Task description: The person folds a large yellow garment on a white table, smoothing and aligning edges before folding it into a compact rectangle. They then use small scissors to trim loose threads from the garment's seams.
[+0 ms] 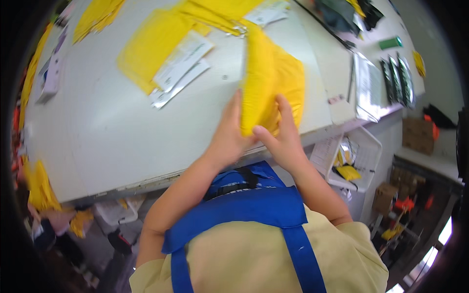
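A folded yellow fabric piece (276,73) with a shiny surface stands tilted over the front part of the white table (122,141). My left hand (228,131) grips its lower left side, with most fingers hidden behind the cloth. On the near right side my right hand (282,139) closes on the lower part, thumb and fingers bent against it. To the left lies a flat yellow cloth piece (151,46) with white printed labels (183,63) at its lower edge. More yellow pieces (215,13) overlap beyond it.
Silver foil sheeting (366,90), dark shiny packs (399,80) and a green roll (391,43) lie on the right. Below that edge hangs a white basket (373,151). A white box (50,75) stands far left. Another person's arm shows at lower left beside yellow cloth (41,188).
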Demonstrator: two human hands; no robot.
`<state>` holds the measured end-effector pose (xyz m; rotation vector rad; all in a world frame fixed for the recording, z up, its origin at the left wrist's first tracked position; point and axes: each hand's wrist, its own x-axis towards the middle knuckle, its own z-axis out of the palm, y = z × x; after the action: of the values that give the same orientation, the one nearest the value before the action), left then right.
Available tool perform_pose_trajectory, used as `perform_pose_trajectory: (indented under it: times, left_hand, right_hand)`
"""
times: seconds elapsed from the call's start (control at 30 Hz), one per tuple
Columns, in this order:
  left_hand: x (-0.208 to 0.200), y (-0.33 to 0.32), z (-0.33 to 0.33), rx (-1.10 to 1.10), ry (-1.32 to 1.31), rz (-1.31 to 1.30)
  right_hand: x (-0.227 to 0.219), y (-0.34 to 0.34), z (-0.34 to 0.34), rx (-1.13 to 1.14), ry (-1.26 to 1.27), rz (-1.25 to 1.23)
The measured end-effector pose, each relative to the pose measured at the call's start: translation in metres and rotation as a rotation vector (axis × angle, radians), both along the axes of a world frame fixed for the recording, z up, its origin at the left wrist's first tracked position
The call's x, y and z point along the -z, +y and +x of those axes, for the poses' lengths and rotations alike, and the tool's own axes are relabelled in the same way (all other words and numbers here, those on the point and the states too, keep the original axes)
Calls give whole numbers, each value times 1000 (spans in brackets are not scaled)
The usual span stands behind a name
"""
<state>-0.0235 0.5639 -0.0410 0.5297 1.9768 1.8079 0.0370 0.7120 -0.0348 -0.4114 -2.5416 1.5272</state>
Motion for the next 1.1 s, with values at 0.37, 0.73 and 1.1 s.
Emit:
perform_pose_trajectory:
  times: [0.37,0.73,1.1]
  left_hand:
    - [-16,91,59,1014,275,79]
    - [83,-134,161,-323,-407,-57]
    - [309,-157,469,-992,-1097,-715]
  right_hand:
    - [-34,251,247,693,344,-519]
    - [57,248,155,489,-416,-500]
    - [18,-93,-8,-952,-898,-66]
